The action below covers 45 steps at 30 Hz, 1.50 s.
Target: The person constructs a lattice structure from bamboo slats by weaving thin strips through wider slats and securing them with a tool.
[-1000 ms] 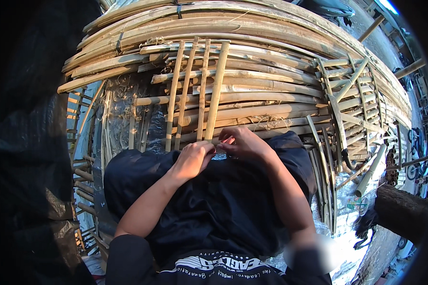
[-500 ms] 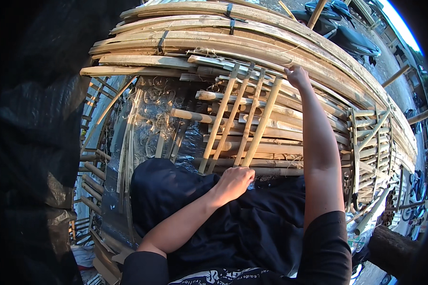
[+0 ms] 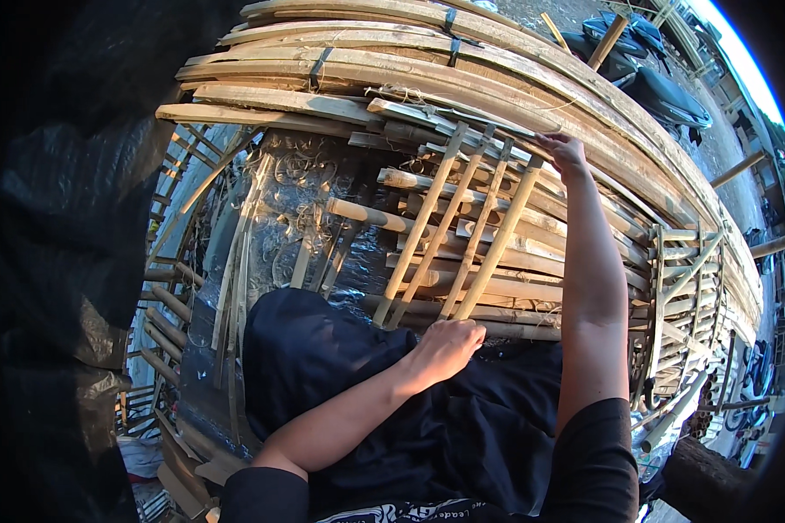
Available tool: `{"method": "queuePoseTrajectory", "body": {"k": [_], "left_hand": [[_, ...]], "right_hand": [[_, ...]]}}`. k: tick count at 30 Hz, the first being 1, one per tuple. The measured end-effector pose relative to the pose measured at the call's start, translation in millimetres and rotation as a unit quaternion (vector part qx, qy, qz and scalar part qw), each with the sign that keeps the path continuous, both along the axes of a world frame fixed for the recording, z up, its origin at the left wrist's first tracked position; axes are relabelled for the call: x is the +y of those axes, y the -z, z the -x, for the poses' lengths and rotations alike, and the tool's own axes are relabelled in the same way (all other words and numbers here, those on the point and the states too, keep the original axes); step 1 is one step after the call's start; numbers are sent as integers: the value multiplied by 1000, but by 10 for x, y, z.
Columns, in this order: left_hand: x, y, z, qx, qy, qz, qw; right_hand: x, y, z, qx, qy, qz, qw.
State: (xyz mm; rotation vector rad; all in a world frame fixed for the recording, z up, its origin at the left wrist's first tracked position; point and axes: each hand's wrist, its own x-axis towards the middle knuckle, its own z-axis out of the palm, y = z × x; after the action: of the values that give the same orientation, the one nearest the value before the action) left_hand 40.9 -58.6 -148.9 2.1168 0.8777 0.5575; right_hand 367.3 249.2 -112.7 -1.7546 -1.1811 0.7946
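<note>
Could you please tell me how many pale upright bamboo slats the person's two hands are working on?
4 pale upright bamboo slats lean side by side across the horizontal bamboo poles; right hand touches the top of the rightmost, left hand rests by their lower ends.

Left hand covers the bamboo slats' near ends

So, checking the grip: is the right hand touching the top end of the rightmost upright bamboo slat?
Touching: in the head view the right hand has its fingers on the slat's top end.
</note>
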Motion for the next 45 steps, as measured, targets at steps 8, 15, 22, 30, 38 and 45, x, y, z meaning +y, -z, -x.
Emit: {"method": "queuePoseTrajectory", "body": {"k": [8,15,22,30,38,45], "left_hand": [[21,15,2,12,7,12,1000],[32,-14,-22,9,7,27,1000],[33,14,50,5,-4,25,1000],[34,73,24,-7,-4,14,1000],[49,41,20,3,-2,31,1000],[44,47,23,-12,-11,24,1000]], "right_hand": [[-111,23,36,0,57,15,998],[-400,-147,124,53,31,-5,998],[-297,-236,406,-503,79,34,860],[-63,-2,212,-196,46,166,965],[-39,-124,242,91,61,65,992],[17,-342,494,228,133,-46,963]]}}
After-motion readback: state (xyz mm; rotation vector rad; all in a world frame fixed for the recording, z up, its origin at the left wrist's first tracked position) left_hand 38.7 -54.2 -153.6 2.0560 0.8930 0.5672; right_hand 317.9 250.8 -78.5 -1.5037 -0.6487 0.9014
